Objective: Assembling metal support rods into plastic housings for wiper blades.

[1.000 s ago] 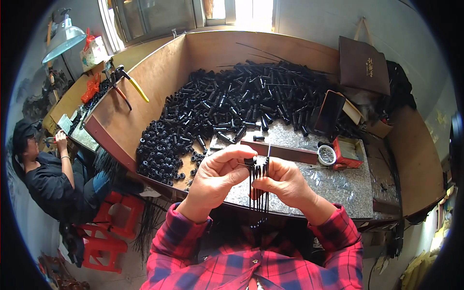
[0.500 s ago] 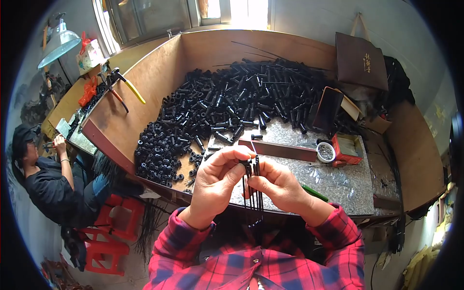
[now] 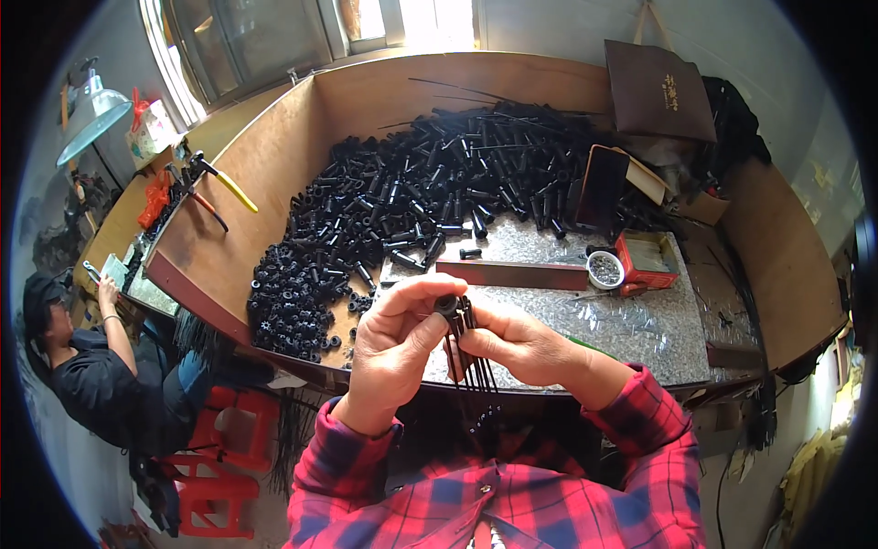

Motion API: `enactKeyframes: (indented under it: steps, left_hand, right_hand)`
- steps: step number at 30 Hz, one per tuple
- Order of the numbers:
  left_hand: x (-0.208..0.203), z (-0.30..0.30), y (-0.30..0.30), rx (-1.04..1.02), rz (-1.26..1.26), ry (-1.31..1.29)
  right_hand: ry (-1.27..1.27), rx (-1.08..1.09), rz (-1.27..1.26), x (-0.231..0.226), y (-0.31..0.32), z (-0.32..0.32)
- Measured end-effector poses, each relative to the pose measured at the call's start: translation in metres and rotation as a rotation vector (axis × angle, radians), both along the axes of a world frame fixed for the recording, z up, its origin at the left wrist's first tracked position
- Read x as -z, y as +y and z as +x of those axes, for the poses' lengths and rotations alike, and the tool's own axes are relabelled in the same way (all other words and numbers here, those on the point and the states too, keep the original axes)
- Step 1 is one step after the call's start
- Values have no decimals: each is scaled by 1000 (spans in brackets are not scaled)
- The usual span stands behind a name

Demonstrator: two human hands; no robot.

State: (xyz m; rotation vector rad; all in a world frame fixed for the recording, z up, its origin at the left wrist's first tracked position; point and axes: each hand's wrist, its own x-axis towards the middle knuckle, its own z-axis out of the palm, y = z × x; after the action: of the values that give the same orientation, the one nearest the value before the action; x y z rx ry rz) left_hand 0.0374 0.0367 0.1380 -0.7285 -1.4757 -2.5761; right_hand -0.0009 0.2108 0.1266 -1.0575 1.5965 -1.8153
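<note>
Head view: I see the left hand [image 3: 389,339] pinching a round black piece [image 3: 446,304], the right hand [image 3: 526,346] gripping thin black rods [image 3: 477,371], near the slab [image 3: 631,334]; a slackened pinch could drop rods.

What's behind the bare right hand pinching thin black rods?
Behind the bare right hand is a speckled grey stone slab, a long dark-brown bar farther back, and a thin green strip peeking past the hand. Whatever the hand covers there cannot be seen.
</note>
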Motion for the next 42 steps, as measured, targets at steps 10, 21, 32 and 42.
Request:
enactKeyframes:
  steps: [10, 21, 32, 42]
  left_hand:
    - [0, -8, -6, -5, -131, 120]
    - [6, -10, -11, 91, -112, 134]
    - [-4, -22, -19, 163, -181, 143]
    - [-19, 13, -13, -478, -552, -71]
  right_hand:
    - [-38, -76, -41, -2, 2, -5]
    - [-210, -226, -78, 4, 1, -15]
    - [-300, -170, -96, 0, -3, -6]
    - [613, 557, 96, -6, -25, 11]
